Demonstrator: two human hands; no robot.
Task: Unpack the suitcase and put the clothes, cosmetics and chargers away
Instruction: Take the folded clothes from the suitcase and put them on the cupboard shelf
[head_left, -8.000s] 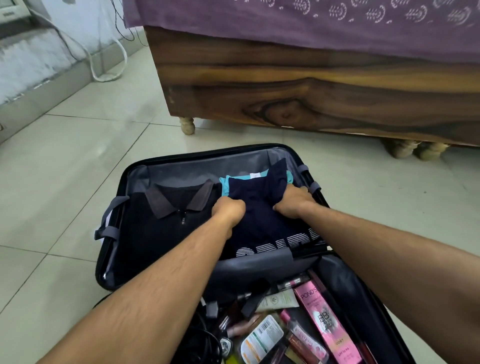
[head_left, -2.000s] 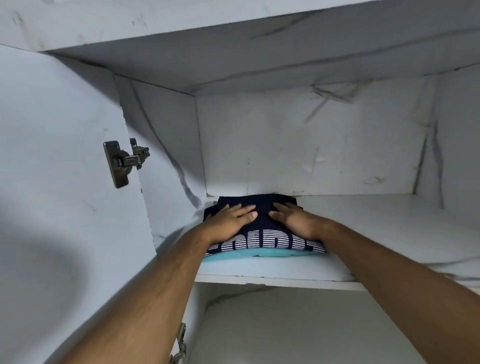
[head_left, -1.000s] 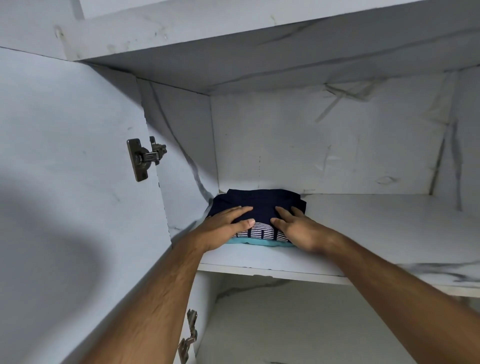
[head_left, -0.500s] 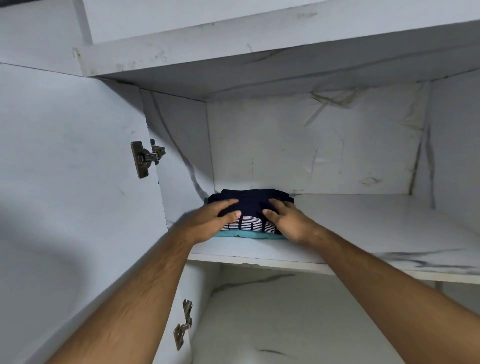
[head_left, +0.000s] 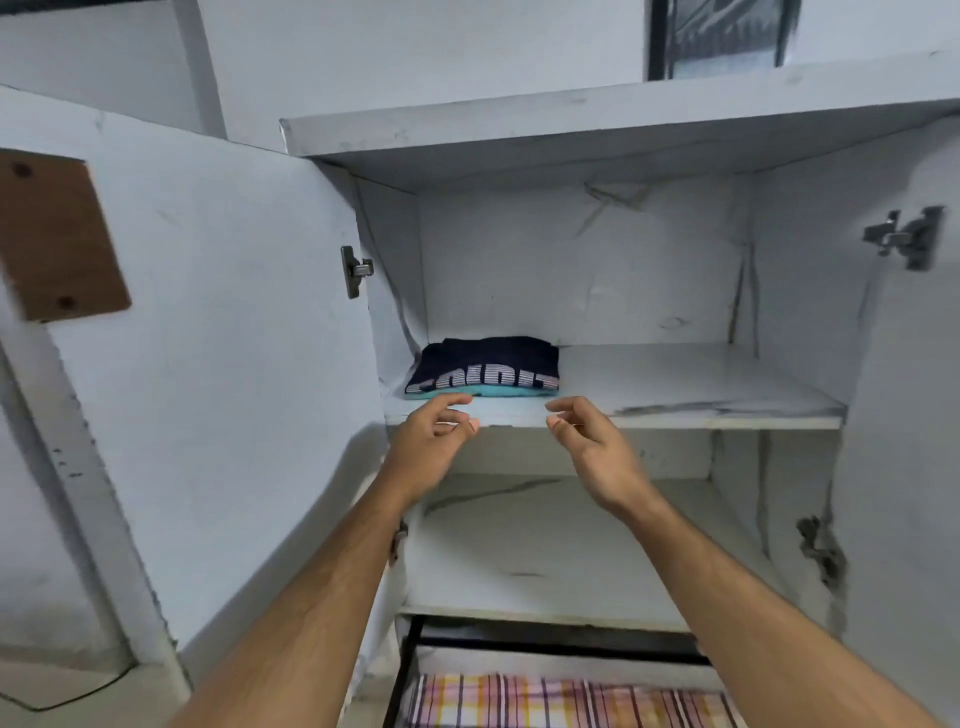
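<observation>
The cupboard door stands open at left. 2 folded shirts, navy on teal, lie at the left end of the upper shelf. Left hand and right hand hover just in front of the shelf edge, fingers loosely curled, holding nothing.

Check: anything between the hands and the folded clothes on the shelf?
Nothing but bare shelf: head view shows left hand and right hand at its front edge, short of the folded clothes.
</observation>
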